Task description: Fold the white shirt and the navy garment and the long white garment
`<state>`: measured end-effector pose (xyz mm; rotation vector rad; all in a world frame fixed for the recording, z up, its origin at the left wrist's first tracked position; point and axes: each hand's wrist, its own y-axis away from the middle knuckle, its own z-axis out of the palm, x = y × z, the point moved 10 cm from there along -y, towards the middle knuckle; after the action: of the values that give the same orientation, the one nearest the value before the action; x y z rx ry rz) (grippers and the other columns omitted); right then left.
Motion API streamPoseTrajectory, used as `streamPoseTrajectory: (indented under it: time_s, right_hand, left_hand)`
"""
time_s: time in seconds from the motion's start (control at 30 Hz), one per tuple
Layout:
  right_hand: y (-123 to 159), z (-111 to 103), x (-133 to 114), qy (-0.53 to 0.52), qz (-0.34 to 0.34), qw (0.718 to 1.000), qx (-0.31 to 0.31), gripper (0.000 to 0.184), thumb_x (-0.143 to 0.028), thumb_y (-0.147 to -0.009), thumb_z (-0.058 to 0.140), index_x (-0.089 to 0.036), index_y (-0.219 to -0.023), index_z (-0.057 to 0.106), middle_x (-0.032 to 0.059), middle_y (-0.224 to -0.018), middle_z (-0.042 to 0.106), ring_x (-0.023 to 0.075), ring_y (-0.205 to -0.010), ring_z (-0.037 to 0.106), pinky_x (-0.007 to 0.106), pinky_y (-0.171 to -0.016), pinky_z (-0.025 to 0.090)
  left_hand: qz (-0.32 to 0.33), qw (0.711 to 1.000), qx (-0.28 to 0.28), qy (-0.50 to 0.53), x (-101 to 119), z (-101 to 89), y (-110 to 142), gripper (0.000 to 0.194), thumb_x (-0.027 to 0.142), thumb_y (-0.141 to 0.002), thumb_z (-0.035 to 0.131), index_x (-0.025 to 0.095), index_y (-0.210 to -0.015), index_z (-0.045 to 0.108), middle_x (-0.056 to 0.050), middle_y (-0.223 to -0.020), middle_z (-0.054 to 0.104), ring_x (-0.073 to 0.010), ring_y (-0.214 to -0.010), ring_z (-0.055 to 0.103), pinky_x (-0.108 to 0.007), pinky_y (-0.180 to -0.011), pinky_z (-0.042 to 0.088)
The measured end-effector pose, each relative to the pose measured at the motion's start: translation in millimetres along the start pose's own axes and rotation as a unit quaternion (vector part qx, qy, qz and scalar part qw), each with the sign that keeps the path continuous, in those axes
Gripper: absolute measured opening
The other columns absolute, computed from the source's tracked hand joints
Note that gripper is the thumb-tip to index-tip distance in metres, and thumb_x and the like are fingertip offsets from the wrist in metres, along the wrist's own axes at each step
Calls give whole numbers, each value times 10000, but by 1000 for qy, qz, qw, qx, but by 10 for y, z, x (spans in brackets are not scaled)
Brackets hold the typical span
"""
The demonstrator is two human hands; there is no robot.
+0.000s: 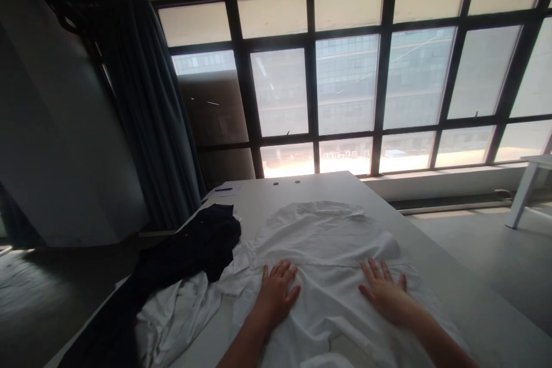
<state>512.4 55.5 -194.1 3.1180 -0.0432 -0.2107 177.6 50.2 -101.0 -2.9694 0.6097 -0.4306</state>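
A white shirt (328,241) lies spread over the table, its collar end toward the far side and wrinkles running across its lower part. My left hand (276,293) rests flat on the left half of the cloth, fingers spread. On the right half, my right hand (383,293) presses palm down with its fingers apart. Neither hand grips the fabric. A crumpled white sleeve or second white cloth (176,310) lies bunched at the left; I cannot tell whether it belongs to the shirt.
Dark navy clothing (202,241) lies along the left side of the white table (319,187). Near the far left corner is a pen (224,189) on paper. Large windows (347,86) stand behind, a blue curtain (150,103) at left, another table (528,184) at right.
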Motion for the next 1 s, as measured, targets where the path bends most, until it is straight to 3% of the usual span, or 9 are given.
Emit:
streamPoseTrajectory:
  time_s: [0.13,0.23,0.37,0.5,0.63,0.73,0.8,0.93,1.0]
  right_hand:
    - [-277,-56,185,-2,-3,1000,-7,672,-602,-1000,205,-324,-1611,241,29,-1695,108,370,-1556,72,777,-1143,52]
    - [-514,-223,331,-7,-23,1000,16,602,-532,-1021,210,-356,-1591,293,2,-1683,179,321,-1554,146,706,-1186,99]
    - [-723,-438,419,-14,-38,997,63,546,-339,-1020,236,-317,-1520,454,27,-1620,368,260,-1512,296,592,-1213,199]
    - [-717,-602,405,-18,-25,993,111,509,-265,-987,312,-258,-1415,588,80,-1545,483,271,-1433,417,535,-1193,270]
    - [-583,-773,301,-22,-17,987,155,484,-151,-928,367,-220,-1271,701,107,-1483,542,297,-1350,495,518,-1154,322]
    - [-446,-876,-36,-29,-37,983,176,485,-121,-920,367,-224,-1242,715,87,-1465,562,260,-1311,527,440,-1139,359]
    - [-323,-907,-467,-44,-77,980,178,456,-183,-943,397,-247,-1291,684,72,-1476,553,253,-1313,527,421,-1132,380]
    - [91,-792,-1746,-150,-313,933,94,468,-236,-925,494,-278,-1374,621,62,-1533,498,262,-1380,481,444,-1160,386]
    - [285,-717,-2157,-183,-387,902,58,510,-196,-917,486,-298,-1405,589,48,-1540,493,239,-1394,475,436,-1181,372]
  left_hand:
    - [-10,997,64,-34,29,-69,47,396,419,-952,504,344,-1319,632,-50,-1383,614,-264,-1299,517,-503,-1186,301]
    - [-48,996,48,-62,-73,21,67,480,521,-960,457,345,-1388,585,-74,-1463,567,-321,-1368,461,-593,-1181,260]
    - [-98,992,-7,-84,-285,195,75,702,716,-931,368,375,-1543,402,-78,-1655,326,-431,-1506,244,-742,-1154,131]
    - [-100,991,-43,-80,-376,258,5,741,739,-930,325,389,-1582,301,-42,-1699,192,-421,-1550,106,-744,-1170,42]
    - [-103,991,-41,-76,-391,195,-108,731,707,-937,352,368,-1584,309,-51,-1696,199,-411,-1552,115,-738,-1178,27]
    - [-106,991,-28,-73,-382,149,-171,713,695,-946,347,364,-1577,331,-50,-1694,210,-410,-1548,136,-736,-1181,33]
    - [-109,991,-25,-73,-381,145,-192,697,675,-954,347,359,-1575,339,-48,-1693,216,-410,-1547,140,-733,-1183,37]
    - [-107,991,-18,-72,-382,149,-195,679,647,-960,360,350,-1571,352,-45,-1690,228,-393,-1550,140,-715,-1194,51]
    - [-108,992,-11,-69,-394,141,-182,656,626,-964,368,339,-1554,393,-42,-1683,253,-372,-1549,165,-693,-1205,67]
